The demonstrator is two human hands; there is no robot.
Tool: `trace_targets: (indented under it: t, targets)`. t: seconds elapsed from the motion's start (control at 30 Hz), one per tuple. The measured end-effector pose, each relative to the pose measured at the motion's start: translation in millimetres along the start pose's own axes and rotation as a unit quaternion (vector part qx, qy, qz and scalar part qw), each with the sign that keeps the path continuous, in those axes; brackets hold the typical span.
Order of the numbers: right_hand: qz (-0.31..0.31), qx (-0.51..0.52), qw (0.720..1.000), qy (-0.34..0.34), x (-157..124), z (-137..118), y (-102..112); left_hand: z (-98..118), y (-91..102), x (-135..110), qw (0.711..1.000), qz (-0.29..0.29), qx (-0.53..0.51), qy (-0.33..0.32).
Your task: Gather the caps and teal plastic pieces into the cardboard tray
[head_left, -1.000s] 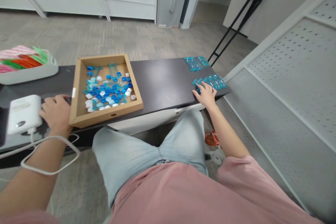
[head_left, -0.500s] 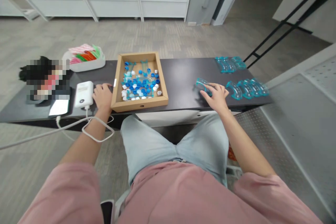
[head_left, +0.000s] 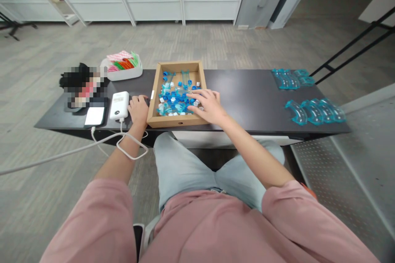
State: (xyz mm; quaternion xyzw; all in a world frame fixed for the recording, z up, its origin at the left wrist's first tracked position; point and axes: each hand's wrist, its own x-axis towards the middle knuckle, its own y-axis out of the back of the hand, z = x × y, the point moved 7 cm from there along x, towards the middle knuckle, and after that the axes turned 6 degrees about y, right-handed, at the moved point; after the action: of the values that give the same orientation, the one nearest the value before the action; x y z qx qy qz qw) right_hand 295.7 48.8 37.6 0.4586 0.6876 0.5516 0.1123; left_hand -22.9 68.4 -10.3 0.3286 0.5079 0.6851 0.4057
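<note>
My right hand [head_left: 207, 106] reaches over the right side of a cardboard box [head_left: 182, 123], fingers spread and apart. Inside the box, under and left of my fingertips, lie small blue and white caps [head_left: 173, 99] and clear blue plastic pieces. A larger clear blue curved piece [head_left: 169, 109] lies on the caps near the front of the box; whether my fingers touch it I cannot tell. My left hand [head_left: 138, 111] rests on the dark table, fingers apart, between the box's left wall and a white power bank [head_left: 119, 105].
Clear blue curved pieces lie in a front group [head_left: 314, 111] and a back group [head_left: 288, 79] at the table's right. A phone [head_left: 95, 116], white cables [head_left: 132, 158] and a white basket [head_left: 126, 74] of colourful items are at the left.
My right hand has moved left from the table to above the box; the clear blue curved piece it held is no longer between its fingers. My view has shifted left; my left hand stays beside the box.
</note>
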Motion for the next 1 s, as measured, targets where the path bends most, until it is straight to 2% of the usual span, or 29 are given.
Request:
trace_targets:
  t: [0.07, 0.17, 0.23, 0.33, 0.4, 0.47, 0.6, 0.77, 0.87, 1.0]
  targets:
    - [0.013, -0.023, 0.998, -0.052, -31.5, 30.9, 18.5, 0.5, -0.3, 0.4, 1.000, 0.002, -0.005, -0.005]
    - [0.051, -0.088, 0.981, -0.164, -102.1, 98.3, 59.1, 1.1, -1.4, 2.6, 1.000, 0.009, -0.001, -0.010]
    - [0.104, -0.150, 0.951, -0.249, -159.3, 144.6, 92.7, 0.8, -2.3, 4.5, 1.000, 0.018, 0.003, -0.010]
    - [0.168, -0.229, 0.881, -0.378, -243.6, 197.6, 134.9, 0.9, -4.1, 6.3, 1.000, 0.021, 0.011, -0.012]
    - [0.161, -0.247, 0.849, -0.438, -283.5, 218.3, 146.1, 0.8, -5.1, 6.7, 1.000, 0.017, 0.019, -0.011]
    - [0.134, -0.243, 0.846, -0.454, -303.5, 227.0, 145.2, 0.6, -5.4, 6.7, 1.000, 0.015, 0.024, -0.009]
    - [0.125, -0.235, 0.869, -0.418, -301.1, 220.9, 132.6, 0.5, -4.9, 6.5, 1.000, 0.017, 0.023, -0.010]
    - [0.140, -0.206, 0.900, -0.357, -261.5, 200.4, 113.6, 1.8, -2.4, 4.3, 1.000, 0.019, 0.019, -0.010]
    - [0.137, -0.157, 0.929, -0.305, -218.0, 174.5, 96.0, 3.5, 0.2, 2.5, 1.000, 0.023, 0.007, -0.013]
    - [0.103, -0.095, 0.968, -0.207, -131.1, 114.6, 59.9, 4.0, 0.7, 2.1, 1.000, 0.025, 0.007, -0.012]
